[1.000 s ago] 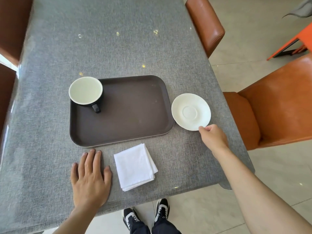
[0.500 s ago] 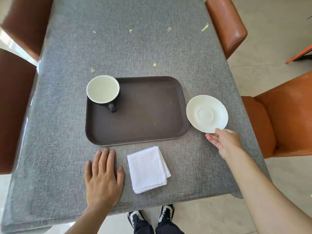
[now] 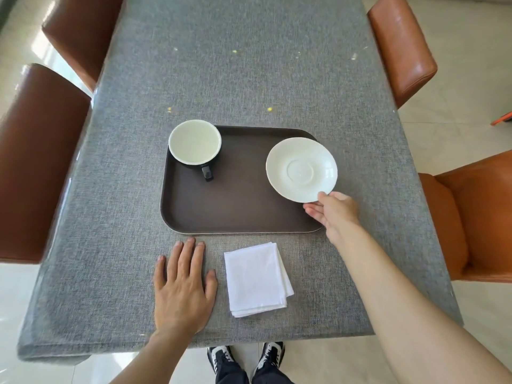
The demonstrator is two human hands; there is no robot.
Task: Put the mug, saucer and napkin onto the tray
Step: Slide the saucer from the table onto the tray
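A dark brown tray (image 3: 238,209) lies in the middle of the grey table. A black mug (image 3: 194,145) with a white inside stands in the tray's far left corner, handle toward me. My right hand (image 3: 333,212) pinches the near rim of a white saucer (image 3: 301,169), which hangs over the tray's right part. I cannot tell if the saucer touches the tray. A folded white napkin (image 3: 256,278) lies on the table in front of the tray. My left hand (image 3: 182,286) rests flat on the table left of the napkin, fingers spread, holding nothing.
The grey tablecloth (image 3: 249,73) covers the whole table, whose near edge is just below my left hand. Brown leather chairs (image 3: 36,162) stand along the left side and orange-brown chairs (image 3: 401,45) along the right. My shoes (image 3: 243,361) show under the near edge.
My right hand has gripped the saucer's rim and carried it leftward from the table beside the tray to over the tray's right part. The left hand, mug and napkin stayed in place.
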